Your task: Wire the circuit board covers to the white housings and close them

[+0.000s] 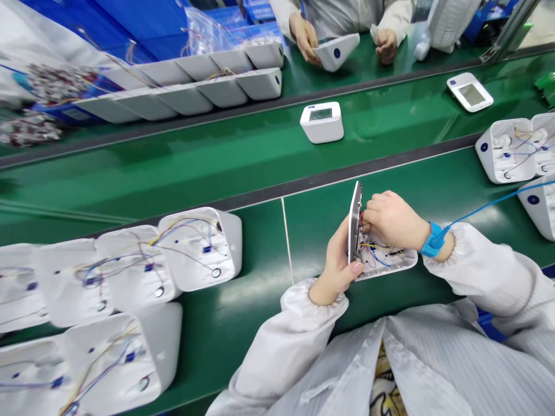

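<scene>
My left hand (338, 260) grips a thin front panel (354, 225), tilted nearly upright, its thumb near the panel's lower edge. Behind it is a white plastic housing (390, 264) with its open side up; yellow, blue and red wires run inside. My right hand (390, 216) is closed, fingertips against the panel's inner face beside red wiring. What those fingertips pinch is hidden. A blue wrist strap (433, 239) with a blue cord circles my right wrist.
Open white housings with wires (199, 248) stand in rows at left; more housings (505, 153) stand at right. On the green conveyor (243, 138) ahead are two finished-looking white devices with screens (321, 122). Across it, a co-worker's hand (304, 37) holds a white housing (338, 53).
</scene>
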### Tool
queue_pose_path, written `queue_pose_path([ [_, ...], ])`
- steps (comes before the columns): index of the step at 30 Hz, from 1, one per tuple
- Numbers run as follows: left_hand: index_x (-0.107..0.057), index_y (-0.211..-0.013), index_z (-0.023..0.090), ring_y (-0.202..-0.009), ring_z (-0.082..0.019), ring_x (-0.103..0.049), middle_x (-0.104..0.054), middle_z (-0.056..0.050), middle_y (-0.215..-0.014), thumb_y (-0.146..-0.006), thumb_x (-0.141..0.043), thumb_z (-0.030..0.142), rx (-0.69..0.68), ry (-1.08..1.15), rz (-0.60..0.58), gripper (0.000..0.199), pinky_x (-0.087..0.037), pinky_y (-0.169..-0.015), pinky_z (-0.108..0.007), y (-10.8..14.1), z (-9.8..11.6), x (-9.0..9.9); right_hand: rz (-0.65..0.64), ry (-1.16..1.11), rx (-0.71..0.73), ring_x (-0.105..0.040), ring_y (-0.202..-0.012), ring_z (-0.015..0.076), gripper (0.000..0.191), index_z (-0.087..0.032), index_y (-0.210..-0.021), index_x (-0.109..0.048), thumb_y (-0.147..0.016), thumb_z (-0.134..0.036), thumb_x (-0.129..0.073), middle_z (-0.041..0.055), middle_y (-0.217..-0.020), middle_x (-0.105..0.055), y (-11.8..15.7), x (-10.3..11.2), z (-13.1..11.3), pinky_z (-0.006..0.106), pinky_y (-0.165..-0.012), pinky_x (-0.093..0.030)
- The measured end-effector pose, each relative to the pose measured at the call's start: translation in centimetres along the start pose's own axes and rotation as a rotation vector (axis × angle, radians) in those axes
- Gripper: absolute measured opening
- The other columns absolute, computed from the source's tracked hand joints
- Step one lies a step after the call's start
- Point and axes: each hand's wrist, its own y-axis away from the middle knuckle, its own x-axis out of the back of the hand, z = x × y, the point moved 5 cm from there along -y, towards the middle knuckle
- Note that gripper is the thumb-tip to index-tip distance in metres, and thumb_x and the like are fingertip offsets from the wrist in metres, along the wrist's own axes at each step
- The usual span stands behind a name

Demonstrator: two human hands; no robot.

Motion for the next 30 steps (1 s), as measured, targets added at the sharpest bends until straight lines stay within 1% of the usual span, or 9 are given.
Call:
queue_pose_path([
  [4, -0.041, -0.145, 0.029, -0.137, -0.037, -0.044, -0.049, -0.010, -0.147, -0.075, -0.060, 0.074, -0.001, 0.012, 0.014, 0.086, -0.033, -0.116, -0.057, -0.1, -0.1, 0.2, -0.001, -0.103, -0.059, -0.050, -0.079, 0.0198, 0.022, -0.014, -0.083, -0.069, -0.095, -0.027, -0.057, 0.0089, -0.083, -0.066, 0.3, 0.7, 0.5, 0.032, -0.071, -0.035],
  [9, -0.037, -0.147, 0.026, -0.136, -0.036, -0.046, -0.049, -0.013, -0.146, -0.075, -0.064, 0.070, -0.007, 0.040, -0.006, 0.089, -0.036, -0.115, -0.055, -0.1, -0.2, 0.2, -0.058, -0.384, -0.090, -0.054, -0.077, 0.0163, 0.041, -0.016, -0.081, -0.067, -0.104, -0.034, -0.039, 0.0050, -0.078, -0.063, 1.2, 2.7, -0.2, 0.030, -0.077, -0.040],
  [13, -0.038, -0.147, 0.024, -0.135, -0.036, -0.047, -0.048, -0.014, -0.147, -0.073, -0.066, 0.071, 0.008, 0.070, -0.002, 0.091, -0.038, -0.113, -0.052, -0.1, -0.3, 0.2, -0.190, -0.489, -0.210, -0.056, -0.079, 0.0180, 0.044, -0.016, -0.088, -0.067, -0.078, -0.059, -0.072, 0.0052, -0.085, -0.062, 1.7, 3.1, -0.8, 0.028, -0.070, -0.041],
  [15, -0.037, -0.147, 0.024, -0.136, -0.036, -0.047, -0.047, -0.015, -0.149, -0.073, -0.065, 0.072, 0.008, 0.079, -0.031, 0.092, -0.039, -0.113, -0.052, -0.2, -0.2, 0.1, -0.248, -0.534, -0.214, -0.056, -0.081, 0.0179, 0.042, -0.016, -0.090, -0.068, -0.072, -0.052, -0.079, 0.0043, -0.086, -0.062, 1.6, 2.9, -1.0, 0.027, -0.070, -0.041],
  [18, -0.036, -0.148, 0.023, -0.138, -0.037, -0.045, -0.044, -0.015, -0.151, -0.074, -0.065, 0.071, -0.008, 0.025, -0.067, 0.093, -0.036, -0.115, -0.053, -0.4, 0.2, 0.0, -0.350, -0.646, -0.276, -0.051, -0.067, 0.0125, 0.020, -0.017, -0.083, -0.069, -0.081, -0.037, -0.071, 0.0000, -0.074, -0.059, 1.5, 2.5, -0.5, 0.024, -0.062, -0.038],
  [21, -0.037, -0.147, 0.021, -0.139, -0.037, -0.043, -0.043, -0.016, -0.152, -0.074, -0.065, 0.071, -0.041, -0.051, -0.073, 0.092, -0.032, -0.117, -0.054, -0.6, 0.6, 0.0, -0.427, -0.836, -0.368, -0.046, -0.054, 0.0090, 0.014, -0.016, -0.077, -0.068, -0.084, -0.029, -0.065, -0.0029, -0.063, -0.056, 1.4, 2.0, 0.2, 0.023, -0.053, -0.034],
  [24, -0.037, -0.147, 0.021, -0.138, -0.036, -0.044, -0.044, -0.017, -0.150, -0.075, -0.064, 0.071, -0.059, -0.071, -0.081, 0.092, -0.033, -0.116, -0.054, -0.7, 0.7, -0.1, -0.459, -1.014, -0.416, -0.053, -0.056, 0.0098, 0.010, -0.015, -0.078, -0.068, -0.082, -0.024, -0.065, -0.0012, -0.065, -0.063, 1.4, 1.5, 0.6, 0.022, -0.054, -0.039],
  [27, -0.036, -0.148, 0.022, -0.137, -0.036, -0.045, -0.044, -0.017, -0.151, -0.075, -0.063, 0.073, -0.061, -0.082, -0.081, 0.093, -0.033, -0.116, -0.054, -0.6, 0.7, -0.1, -0.464, -0.976, -0.414, -0.057, -0.057, 0.0110, 0.009, -0.015, -0.080, -0.072, -0.081, -0.023, -0.068, 0.0007, -0.069, -0.068, 1.4, 1.0, 0.5, 0.023, -0.054, -0.041],
  [30, -0.036, -0.148, 0.022, -0.137, -0.037, -0.045, -0.044, -0.016, -0.150, -0.074, -0.062, 0.074, -0.062, -0.091, -0.082, 0.094, -0.034, -0.115, -0.053, -0.6, 0.7, 0.0, -0.422, -0.765, -0.358, -0.057, -0.056, 0.0104, 0.004, -0.015, -0.078, -0.073, -0.079, -0.016, -0.069, -0.0001, -0.067, -0.069, 1.2, 0.9, 0.2, 0.022, -0.054, -0.039],
])
